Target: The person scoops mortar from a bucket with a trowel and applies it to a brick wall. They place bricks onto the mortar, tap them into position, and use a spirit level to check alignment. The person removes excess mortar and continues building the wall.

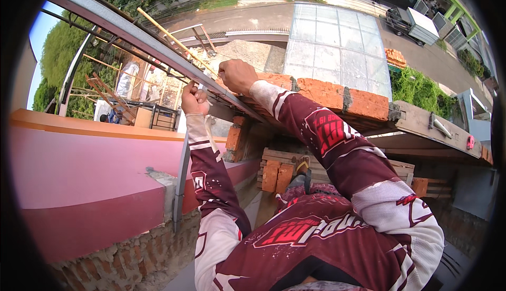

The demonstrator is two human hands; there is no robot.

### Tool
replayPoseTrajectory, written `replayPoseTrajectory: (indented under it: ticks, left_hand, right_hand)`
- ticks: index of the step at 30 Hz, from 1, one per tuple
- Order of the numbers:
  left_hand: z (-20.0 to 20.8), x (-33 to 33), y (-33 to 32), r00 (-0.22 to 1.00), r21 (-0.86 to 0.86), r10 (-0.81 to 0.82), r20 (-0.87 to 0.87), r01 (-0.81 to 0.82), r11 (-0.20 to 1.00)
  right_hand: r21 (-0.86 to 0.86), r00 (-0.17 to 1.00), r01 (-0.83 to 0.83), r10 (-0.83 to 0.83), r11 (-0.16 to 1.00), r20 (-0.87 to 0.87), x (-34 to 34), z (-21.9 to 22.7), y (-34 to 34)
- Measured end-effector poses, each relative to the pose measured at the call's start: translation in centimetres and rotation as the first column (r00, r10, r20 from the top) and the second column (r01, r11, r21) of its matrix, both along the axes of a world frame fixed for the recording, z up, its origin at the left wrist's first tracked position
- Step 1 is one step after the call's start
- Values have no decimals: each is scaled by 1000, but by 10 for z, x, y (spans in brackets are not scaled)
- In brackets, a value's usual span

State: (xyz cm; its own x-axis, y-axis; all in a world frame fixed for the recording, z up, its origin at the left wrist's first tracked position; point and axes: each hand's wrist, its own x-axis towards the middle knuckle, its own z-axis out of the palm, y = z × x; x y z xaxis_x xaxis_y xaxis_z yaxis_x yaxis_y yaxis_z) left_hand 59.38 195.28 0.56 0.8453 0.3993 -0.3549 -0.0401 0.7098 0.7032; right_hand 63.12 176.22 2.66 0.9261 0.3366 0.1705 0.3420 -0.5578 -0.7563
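Observation:
Both my hands are raised in front of me at a long grey metal beam [142, 35], which slants from the upper left down to the brick wall. My left hand [196, 100] is closed on the near side of the beam, with its fingers curled. Across the beam, my right hand [238, 76] makes a fist just above the row of orange bricks [320, 94] on the wall top. Something small and pale shows by the left fingertips, too small to name. What the right fingers hold, if anything, is hidden. Dark thin rods [113, 41] run alongside the beam.
A pink wall [89, 170] with an orange ledge stands at left, and a grey upright post [180, 185] beside it. Below are wooden planks [274, 156] with loose bricks [270, 175] and my sandalled foot [302, 164]. A trowel-like tool [440, 126] lies on a board at right.

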Motion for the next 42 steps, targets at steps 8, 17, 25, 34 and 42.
replayPoseTrajectory:
  ticks: [8,17,25,34,42]
  left_hand:
    - [2,-5,6,994,10,-24,-104,25,1000]
    - [-10,-27,-6,987,-66,-153,-52,149,987]
    - [-10,-25,-46,998,-222,-42,50,52,974]
    - [-25,-17,-55,993,-210,-68,98,87,974]
    - [-27,-13,-82,984,243,151,94,-169,955]
  right_hand:
    - [7,999,-12,12,1000,-32,3,10,-1]
    - [37,999,-45,46,998,-22,-5,6,6]
    - [1,997,-68,68,998,30,0,7,7]
    - [-11,967,-256,256,967,-18,0,12,-15]
    - [5,982,-172,172,985,-77,3,15,-73]
